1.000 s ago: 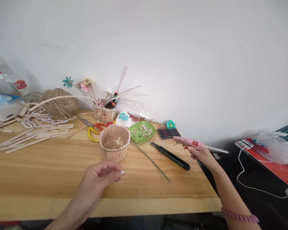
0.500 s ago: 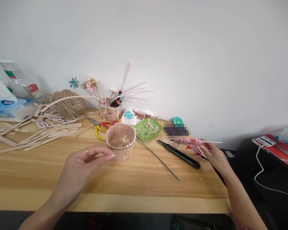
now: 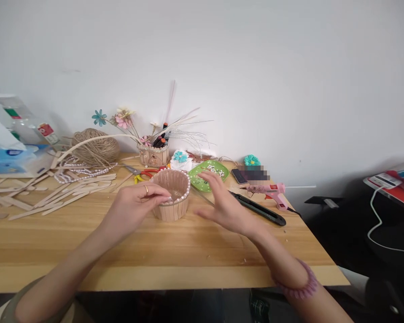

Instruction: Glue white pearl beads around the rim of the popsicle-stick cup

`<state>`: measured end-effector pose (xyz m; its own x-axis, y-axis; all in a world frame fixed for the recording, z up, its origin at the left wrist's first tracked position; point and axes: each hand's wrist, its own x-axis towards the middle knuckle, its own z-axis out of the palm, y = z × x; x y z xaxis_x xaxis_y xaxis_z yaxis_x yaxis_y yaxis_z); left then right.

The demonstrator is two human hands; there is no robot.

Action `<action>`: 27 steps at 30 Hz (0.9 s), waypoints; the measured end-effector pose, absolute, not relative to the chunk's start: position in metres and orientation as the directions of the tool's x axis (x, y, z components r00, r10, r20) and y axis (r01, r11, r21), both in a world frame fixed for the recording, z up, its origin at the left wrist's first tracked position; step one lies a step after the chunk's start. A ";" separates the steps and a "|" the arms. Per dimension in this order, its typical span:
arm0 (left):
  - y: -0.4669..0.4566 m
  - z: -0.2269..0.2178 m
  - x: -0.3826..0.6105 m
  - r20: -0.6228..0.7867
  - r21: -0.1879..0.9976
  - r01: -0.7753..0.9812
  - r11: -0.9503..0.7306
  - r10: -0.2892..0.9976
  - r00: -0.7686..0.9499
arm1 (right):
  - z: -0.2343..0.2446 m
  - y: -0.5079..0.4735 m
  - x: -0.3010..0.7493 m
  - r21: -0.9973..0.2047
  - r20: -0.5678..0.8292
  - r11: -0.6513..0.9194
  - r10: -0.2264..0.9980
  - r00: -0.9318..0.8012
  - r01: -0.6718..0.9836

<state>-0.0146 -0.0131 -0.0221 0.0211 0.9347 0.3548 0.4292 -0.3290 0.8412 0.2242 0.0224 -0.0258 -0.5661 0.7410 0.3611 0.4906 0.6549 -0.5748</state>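
Pale wooden tabletop against plain white wall. Mid-table: small round cup of wooden sticks with pearl-bead rim, upright. Left hand on near rim of cup, fingertips drawn together, seemingly pinching bead trim; contact partly hidden. Right hand just right of cup, palm down, fingers spread wide, holding nothing. Beyond right hand: long black utility knife and pink glue gun, flat on tabletop. Behind cup: green patterned dish.

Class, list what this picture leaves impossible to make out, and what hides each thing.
Head view: blurred item beside the phone, pixelated.
Head view: scissors, mostly behind the stick cup and left hand.
Head view: tissue box, cut by left edge.
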 end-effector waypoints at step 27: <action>-0.001 -0.021 -0.021 0.520 0.580 0.511 -0.634 0.771 0.367 | -0.065 0.026 0.176 -0.687 0.389 0.631 0.738 -0.551 0.360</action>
<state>-0.0209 -0.0008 -0.0213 0.3671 0.7712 0.5200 0.5106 -0.6344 0.5803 0.1756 0.0263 -0.0651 -0.5511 0.7381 0.3892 0.3596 0.6309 -0.6875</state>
